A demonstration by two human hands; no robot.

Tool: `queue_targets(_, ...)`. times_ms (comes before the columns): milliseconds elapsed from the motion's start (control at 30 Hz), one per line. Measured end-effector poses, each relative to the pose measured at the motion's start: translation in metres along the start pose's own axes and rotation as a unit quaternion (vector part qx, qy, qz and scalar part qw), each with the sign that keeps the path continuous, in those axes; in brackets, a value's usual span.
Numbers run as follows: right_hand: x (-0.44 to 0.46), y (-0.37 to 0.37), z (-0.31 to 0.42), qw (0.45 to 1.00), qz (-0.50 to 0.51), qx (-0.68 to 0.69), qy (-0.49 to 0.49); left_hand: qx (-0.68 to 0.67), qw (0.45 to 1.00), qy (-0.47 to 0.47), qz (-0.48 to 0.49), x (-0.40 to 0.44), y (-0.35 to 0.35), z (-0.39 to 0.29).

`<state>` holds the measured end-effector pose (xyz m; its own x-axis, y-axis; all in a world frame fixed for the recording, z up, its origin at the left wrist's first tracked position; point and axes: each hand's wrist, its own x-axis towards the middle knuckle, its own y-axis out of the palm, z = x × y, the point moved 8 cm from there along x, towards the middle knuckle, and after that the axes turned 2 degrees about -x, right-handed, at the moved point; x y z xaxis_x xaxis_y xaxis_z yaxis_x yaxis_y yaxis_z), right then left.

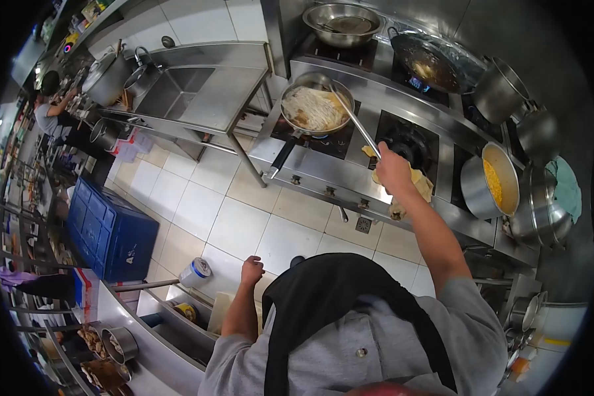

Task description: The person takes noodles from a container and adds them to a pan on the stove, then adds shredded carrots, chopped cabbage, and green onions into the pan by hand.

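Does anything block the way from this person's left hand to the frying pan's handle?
Nothing visible does. The frying pan's black handle points out toward the person, and only tiled floor shows between it and the left hand.

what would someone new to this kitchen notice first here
Probably the frying pan of pale, stringy food on a front burner, with the right hand holding a long metal utensil into it. Next, the blue flame under the dark wok behind, and the pot of yellow food at the stove's right. Away to the left, a big blue bin stands out against the pale tiles.
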<state>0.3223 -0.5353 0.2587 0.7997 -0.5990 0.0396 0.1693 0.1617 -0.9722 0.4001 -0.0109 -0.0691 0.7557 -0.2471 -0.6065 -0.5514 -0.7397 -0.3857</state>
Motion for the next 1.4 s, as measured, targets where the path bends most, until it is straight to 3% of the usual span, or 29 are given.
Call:
queue_targets(167, 0.031, 0.005, 0.013, 0.991, -0.015, -0.106, -0.075, -0.007, 0.999, 0.041, 0.009, 0.004, -0.016, -0.009)
queue_targets(233, 0.040, 0.012, 0.019, 0.978, 0.001, -0.171, -0.116, 0.015, 1.000, 0.013, 0.017, 0.008, -0.026, 0.015)
queue_targets(467, 0.049, 0.025, 0.024, 0.960, 0.039, -0.255, -0.107, 0.047, 0.993, -0.104, 0.030, -0.009, -0.079, 0.084)
queue_targets(567, 0.052, 0.030, 0.015, 0.970, 0.053, -0.213, -0.100, -0.001, 0.990, -0.143, -0.002, -0.014, -0.096, 0.097)
queue_targets(667, 0.044, 0.019, 0.022, 0.978, 0.056, -0.178, -0.092, -0.032, 0.991, -0.124, -0.029, -0.016, -0.103, 0.093)
queue_targets(933, 0.011, 0.047, -0.008, 0.995, 0.079, -0.064, 0.017, -0.028, 0.991, -0.127, 0.007, -0.011, -0.085, 0.082)
queue_targets(1167, -0.006, 0.036, -0.015, 0.997, 0.058, 0.012, 0.048, -0.030, 0.994, -0.109, -0.001, -0.006, -0.072, 0.049)
queue_targets(1333, -0.003, 0.065, -0.037, 0.996, 0.073, 0.050, 0.014, -0.015, 0.993, -0.117, -0.009, -0.021, -0.045, 0.034)
queue_targets(1400, -0.002, 0.071, -0.043, 0.975, 0.042, 0.218, 0.001, -0.002, 0.994, -0.106, -0.008, -0.030, -0.030, 0.031)
